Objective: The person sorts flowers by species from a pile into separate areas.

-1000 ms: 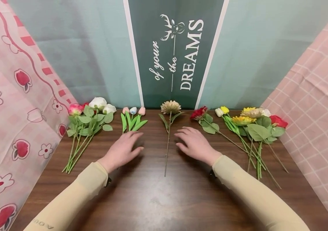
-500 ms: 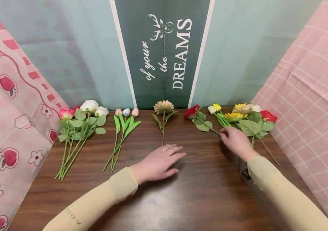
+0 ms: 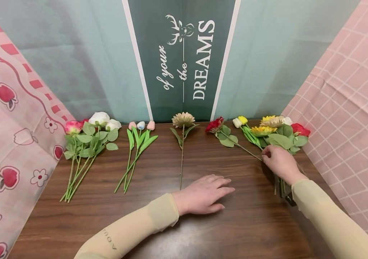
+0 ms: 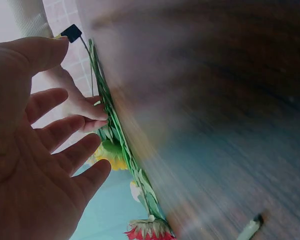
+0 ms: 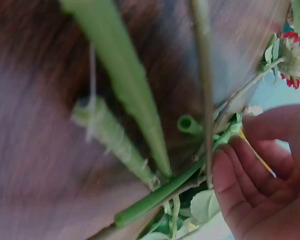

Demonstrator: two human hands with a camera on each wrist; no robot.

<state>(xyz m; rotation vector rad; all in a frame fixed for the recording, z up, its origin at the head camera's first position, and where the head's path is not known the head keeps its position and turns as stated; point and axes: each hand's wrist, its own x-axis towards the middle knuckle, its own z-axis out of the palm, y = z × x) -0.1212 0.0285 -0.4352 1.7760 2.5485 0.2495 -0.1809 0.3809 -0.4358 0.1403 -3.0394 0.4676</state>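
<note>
From the head camera: the right hand (image 3: 279,163) has slid further out along the bench (image 3: 158,230) and now sits in the mixed bunch of stems (image 3: 269,135) at the right, fingers curled onto them, just beside the red flower (image 3: 215,125). The left hand (image 3: 203,194) has drifted rightward too, lying flat and spread near the foot of the beige flower (image 3: 183,119).

Left wrist view: the left hand (image 4: 35,150) is wide, fingers straight, gripping nothing.

Right wrist view: fingertips (image 5: 230,175) pinch among green stems (image 5: 155,200) close to the wood. It looks as though a stem is being singled out from that pile, though which one cannot be told.
</note>
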